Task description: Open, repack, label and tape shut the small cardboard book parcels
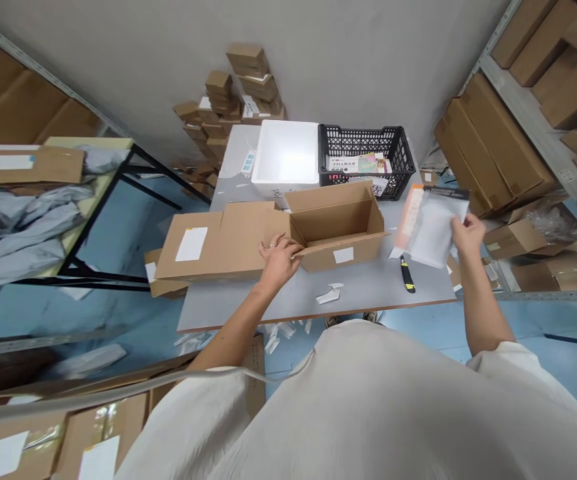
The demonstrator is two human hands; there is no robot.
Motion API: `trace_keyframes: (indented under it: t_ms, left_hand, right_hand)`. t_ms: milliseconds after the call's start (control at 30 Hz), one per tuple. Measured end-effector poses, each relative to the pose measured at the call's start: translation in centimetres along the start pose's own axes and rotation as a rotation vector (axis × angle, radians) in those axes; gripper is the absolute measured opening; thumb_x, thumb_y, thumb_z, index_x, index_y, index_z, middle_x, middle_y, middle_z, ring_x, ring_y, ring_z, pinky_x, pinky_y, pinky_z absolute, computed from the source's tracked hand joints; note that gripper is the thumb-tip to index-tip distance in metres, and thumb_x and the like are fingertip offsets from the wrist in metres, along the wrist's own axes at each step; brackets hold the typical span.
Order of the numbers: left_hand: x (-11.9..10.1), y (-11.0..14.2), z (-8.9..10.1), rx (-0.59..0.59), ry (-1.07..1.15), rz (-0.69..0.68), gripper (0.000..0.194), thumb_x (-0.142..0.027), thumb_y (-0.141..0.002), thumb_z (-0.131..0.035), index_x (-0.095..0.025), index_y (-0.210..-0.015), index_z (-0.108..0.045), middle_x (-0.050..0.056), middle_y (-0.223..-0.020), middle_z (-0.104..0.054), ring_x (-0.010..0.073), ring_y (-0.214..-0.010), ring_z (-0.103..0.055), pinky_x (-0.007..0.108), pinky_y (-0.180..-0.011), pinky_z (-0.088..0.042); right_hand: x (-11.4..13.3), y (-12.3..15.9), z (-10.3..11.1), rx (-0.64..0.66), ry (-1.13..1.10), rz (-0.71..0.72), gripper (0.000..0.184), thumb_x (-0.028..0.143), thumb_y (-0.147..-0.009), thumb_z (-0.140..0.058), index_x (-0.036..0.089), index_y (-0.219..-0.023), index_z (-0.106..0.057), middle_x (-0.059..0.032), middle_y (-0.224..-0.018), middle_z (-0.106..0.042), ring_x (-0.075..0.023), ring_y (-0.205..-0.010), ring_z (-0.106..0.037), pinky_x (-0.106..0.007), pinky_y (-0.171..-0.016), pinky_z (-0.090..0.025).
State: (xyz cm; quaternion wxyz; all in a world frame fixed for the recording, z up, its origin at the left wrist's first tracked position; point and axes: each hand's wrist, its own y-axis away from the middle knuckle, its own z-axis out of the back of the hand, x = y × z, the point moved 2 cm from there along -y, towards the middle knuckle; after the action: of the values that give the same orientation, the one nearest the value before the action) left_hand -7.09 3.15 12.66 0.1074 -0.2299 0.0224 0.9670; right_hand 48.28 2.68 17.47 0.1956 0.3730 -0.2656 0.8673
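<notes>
An opened cardboard box (341, 230) stands on the table with its flaps up, its visible inside bare. At the box's near left corner, my left hand (279, 261) has its fingers curled over the flap edge. To the right of the box my right hand (467, 233) grips the edge of a book in clear plastic (428, 223), orange and black at its borders and slightly blurred. Just below the book lies a black and yellow box cutter (407, 275). Left of my left hand sits a closed cardboard box (218, 243) with a white label.
Behind the open box stand a white bin (287, 157) and a black crate (368, 157) with books in it. Paper scraps (329, 293) lie near the front edge of the grey table (248, 308). Stacked cartons (245, 80) stand by the wall, and shelves (543, 133) flank the right.
</notes>
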Motion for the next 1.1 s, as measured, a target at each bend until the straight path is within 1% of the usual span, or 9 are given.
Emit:
trace_keyframes:
  t_ms: [133,333,467,600,733,800,867,933,1100]
  left_hand:
    - [-0.2,-0.8,-0.1,-0.015,0.009,0.049,0.031,-0.034,-0.095,-0.064,-0.032,-0.12,-0.082,0.013,-0.138,-0.076,0.0453,-0.161,-0.045,0.085,-0.133,-0.015]
    - [0.2,-0.1,0.1,-0.086,-0.009,0.086,0.06,-0.036,-0.09,-0.068,-0.032,-0.149,-0.067,0.015,-0.163,-0.059,0.0413,-0.165,-0.041,0.071,-0.138,-0.02]
    - [0.3,0.5,0.3,-0.103,-0.036,0.11,0.069,-0.036,-0.089,-0.069,-0.031,-0.157,-0.06,0.017,-0.174,-0.047,0.0407,-0.169,-0.034,0.065,-0.138,-0.025]
    - [0.5,0.9,0.4,-0.111,-0.044,0.144,0.073,-0.037,-0.087,-0.071,-0.029,-0.158,-0.058,0.018,-0.18,-0.037,0.0447,-0.17,-0.029,0.067,-0.136,-0.027]
    - [0.5,1.1,0.6,-0.121,-0.033,0.173,0.077,-0.038,-0.085,-0.075,-0.029,-0.16,-0.057,0.019,-0.182,-0.033,0.0474,-0.17,-0.027,0.069,-0.135,-0.025]
    - [0.5,1.2,0.7,-0.137,-0.029,0.18,0.081,-0.039,-0.086,-0.077,-0.029,-0.162,-0.055,0.02,-0.182,-0.032,0.0473,-0.171,-0.026,0.069,-0.135,-0.026]
    - [0.5,1.3,0.8,-0.161,-0.023,0.178,0.086,-0.041,-0.086,-0.08,-0.028,-0.166,-0.052,0.021,-0.182,-0.03,0.0475,-0.171,-0.025,0.069,-0.135,-0.026]
    - [0.6,1.5,0.8,-0.187,-0.012,0.166,0.091,-0.042,-0.085,-0.082,-0.027,-0.169,-0.048,0.023,-0.183,-0.029,0.0482,-0.172,-0.025,0.069,-0.135,-0.026]
    - [0.6,1.8,1.1,-0.276,0.032,0.13,0.106,-0.052,-0.083,-0.091,-0.026,-0.173,-0.041,0.025,-0.187,-0.02,0.0502,-0.175,-0.017,0.07,-0.138,-0.021]
  right_hand:
    - [-3.9,4.1,-4.6,0.158,0.054,-0.294,0.014,0.035,-0.073,-0.059,0.022,-0.071,-0.064,0.0015,-0.064,-0.06,-0.0203,-0.067,-0.058,-0.028,-0.063,-0.048]
    - [-7.8,10.0,-9.8,0.397,0.113,-0.501,0.01,0.031,-0.072,-0.061,0.024,-0.065,-0.061,0.0046,-0.057,-0.055,-0.0193,-0.067,-0.058,-0.025,-0.062,-0.045]
    - [-10.2,12.2,-11.8,0.512,0.129,-0.531,0.013,0.032,-0.078,-0.061,0.024,-0.068,-0.062,0.0048,-0.061,-0.057,-0.0181,-0.069,-0.059,-0.024,-0.064,-0.045]
    - [-11.4,12.9,-12.7,0.629,0.309,-0.499,0.016,0.033,-0.087,-0.061,0.022,-0.077,-0.069,-0.0005,-0.073,-0.069,-0.0213,-0.081,-0.068,-0.026,-0.073,-0.051]
    - [-11.7,13.2,-12.9,0.771,0.467,-0.494,0.027,0.035,-0.09,-0.07,0.016,-0.107,-0.079,-0.0152,-0.111,-0.082,-0.03,-0.108,-0.076,-0.033,-0.091,-0.059]
    - [-11.3,13.1,-12.7,0.74,0.496,-0.445,0.045,0.035,-0.093,-0.069,0.011,-0.131,-0.075,-0.0247,-0.141,-0.074,-0.0348,-0.121,-0.075,-0.04,-0.101,-0.06]
    - [-10.2,12.8,-12.7,0.691,0.428,-0.335,0.062,0.033,-0.096,-0.065,0.009,-0.153,-0.064,-0.0276,-0.162,-0.059,-0.0368,-0.13,-0.072,-0.047,-0.111,-0.059]
    - [-8.3,12.1,-12.8,0.655,0.273,-0.174,0.072,0.033,-0.097,-0.061,0.013,-0.166,-0.053,-0.025,-0.171,-0.051,-0.0362,-0.134,-0.069,-0.052,-0.117,-0.056]
    - [-1.5,10.0,-12.7,0.609,-0.034,0.253,0.086,0.041,-0.099,-0.066,0.029,-0.178,-0.036,-0.016,-0.177,-0.045,-0.0365,-0.146,-0.059,-0.061,-0.128,-0.048]
